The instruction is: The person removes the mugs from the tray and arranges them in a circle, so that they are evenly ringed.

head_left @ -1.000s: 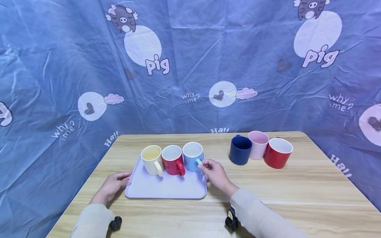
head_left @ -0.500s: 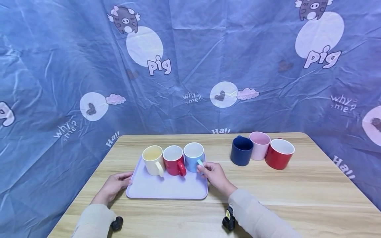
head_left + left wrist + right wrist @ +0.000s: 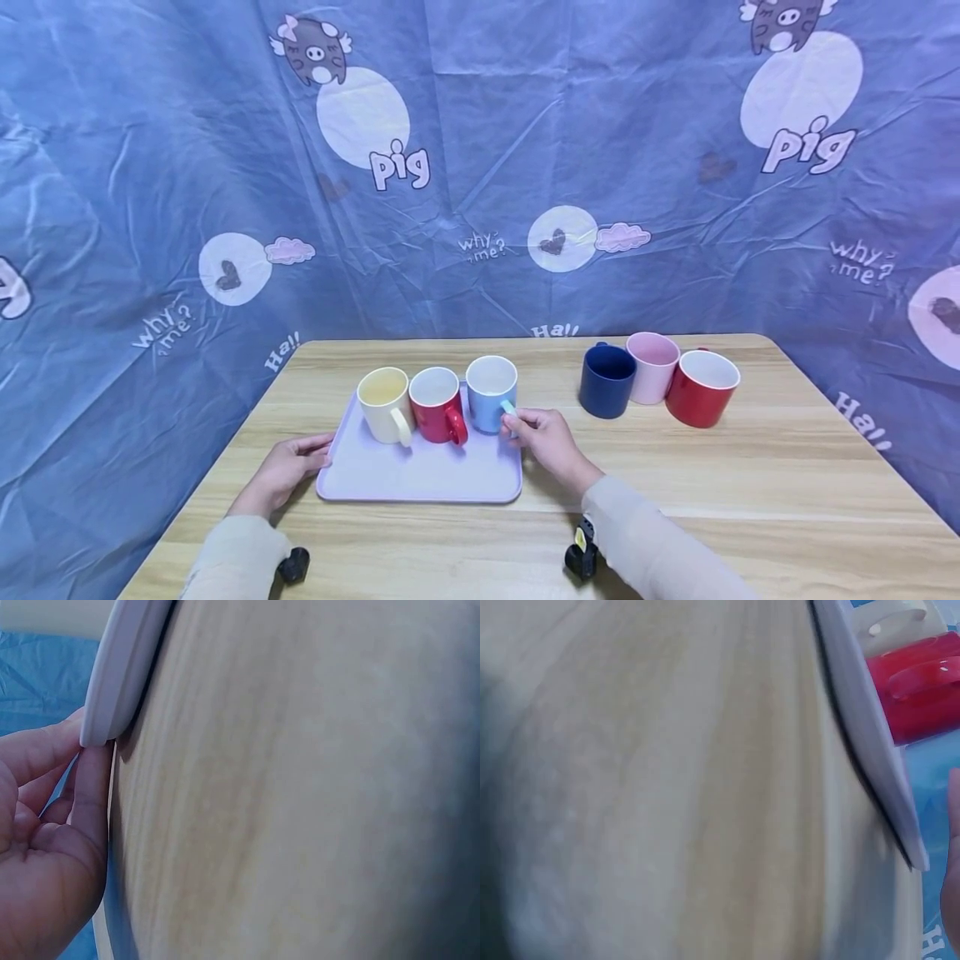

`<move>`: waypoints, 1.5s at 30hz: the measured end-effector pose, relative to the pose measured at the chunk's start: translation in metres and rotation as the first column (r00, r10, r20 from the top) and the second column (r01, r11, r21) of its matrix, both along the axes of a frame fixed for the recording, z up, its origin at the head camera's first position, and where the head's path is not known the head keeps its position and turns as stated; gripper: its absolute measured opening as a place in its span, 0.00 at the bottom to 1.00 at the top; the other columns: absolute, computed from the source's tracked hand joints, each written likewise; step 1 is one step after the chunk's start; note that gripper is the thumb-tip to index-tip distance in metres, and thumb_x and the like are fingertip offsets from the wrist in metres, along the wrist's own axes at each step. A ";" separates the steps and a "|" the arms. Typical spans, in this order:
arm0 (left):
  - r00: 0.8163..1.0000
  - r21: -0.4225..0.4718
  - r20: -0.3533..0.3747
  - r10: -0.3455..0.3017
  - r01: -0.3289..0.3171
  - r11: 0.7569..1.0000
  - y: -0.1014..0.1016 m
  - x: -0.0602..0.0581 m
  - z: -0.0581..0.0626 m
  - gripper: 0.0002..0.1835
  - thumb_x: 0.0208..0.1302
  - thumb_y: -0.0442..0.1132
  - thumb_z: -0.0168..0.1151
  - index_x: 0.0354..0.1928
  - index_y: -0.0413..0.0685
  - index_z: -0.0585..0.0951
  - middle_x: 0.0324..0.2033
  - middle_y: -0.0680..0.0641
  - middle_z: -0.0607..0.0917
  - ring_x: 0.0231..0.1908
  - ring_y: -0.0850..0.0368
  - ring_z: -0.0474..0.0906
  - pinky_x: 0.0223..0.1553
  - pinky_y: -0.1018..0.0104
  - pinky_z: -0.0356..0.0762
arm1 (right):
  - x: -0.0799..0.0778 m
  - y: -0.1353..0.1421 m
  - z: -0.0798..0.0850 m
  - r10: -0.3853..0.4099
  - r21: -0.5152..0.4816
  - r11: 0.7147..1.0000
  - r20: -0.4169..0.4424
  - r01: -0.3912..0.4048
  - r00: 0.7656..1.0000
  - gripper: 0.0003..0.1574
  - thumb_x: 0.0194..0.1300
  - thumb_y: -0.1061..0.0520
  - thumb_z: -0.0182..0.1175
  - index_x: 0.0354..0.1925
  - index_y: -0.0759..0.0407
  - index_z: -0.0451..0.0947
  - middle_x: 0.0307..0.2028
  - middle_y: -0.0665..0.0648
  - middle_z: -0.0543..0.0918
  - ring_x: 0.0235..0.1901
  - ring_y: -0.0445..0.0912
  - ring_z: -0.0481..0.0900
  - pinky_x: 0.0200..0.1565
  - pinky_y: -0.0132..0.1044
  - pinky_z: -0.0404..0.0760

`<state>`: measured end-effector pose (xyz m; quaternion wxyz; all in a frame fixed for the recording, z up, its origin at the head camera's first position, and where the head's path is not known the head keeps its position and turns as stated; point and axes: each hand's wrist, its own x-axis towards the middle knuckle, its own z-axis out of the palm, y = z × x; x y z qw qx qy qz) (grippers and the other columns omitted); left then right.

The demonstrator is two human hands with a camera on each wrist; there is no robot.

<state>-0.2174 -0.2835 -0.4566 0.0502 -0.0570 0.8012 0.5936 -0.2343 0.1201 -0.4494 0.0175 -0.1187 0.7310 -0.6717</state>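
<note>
On the lilac tray [image 3: 420, 479], three mugs line the back half: a cream mug [image 3: 385, 406], a red mug [image 3: 435, 406] and a light blue mug [image 3: 491, 396]. My right hand [image 3: 551, 446] pinches the light blue mug's handle between thumb and fingers, over the tray's right side. That mug stands upright, a narrow gap from the red one. At the tray's left edge, my left hand [image 3: 288, 468] holds the rim; in the left wrist view its thumb and fingers meet the tray edge [image 3: 124, 675]. Only a sliver of my right hand [image 3: 951, 877] shows in the right wrist view.
Back right on the wooden table [image 3: 750, 500] stand a navy mug [image 3: 606, 383], a pink mug [image 3: 651, 371] and a red mug with a white inside [image 3: 701, 390], grouped closely. A blue printed curtain [image 3: 480, 167] hangs behind the table.
The light blue mug has shifted slightly right and up in the head view, parting from the red mug, with my right hand on its handle. My left hand stays at the tray's edge.
</note>
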 end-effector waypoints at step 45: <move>1.000 -0.004 0.013 -0.010 0.010 1.000 -0.002 -0.001 -0.001 0.25 0.62 0.23 0.56 0.60 0.20 0.66 0.52 0.29 0.77 0.44 0.61 0.78 0.46 0.70 0.79 | 0.033 0.168 0.023 0.457 0.089 0.887 -0.035 -0.453 0.889 0.14 0.70 0.67 0.50 0.44 0.82 0.73 0.33 0.52 0.83 0.36 0.41 0.80 0.44 0.41 0.83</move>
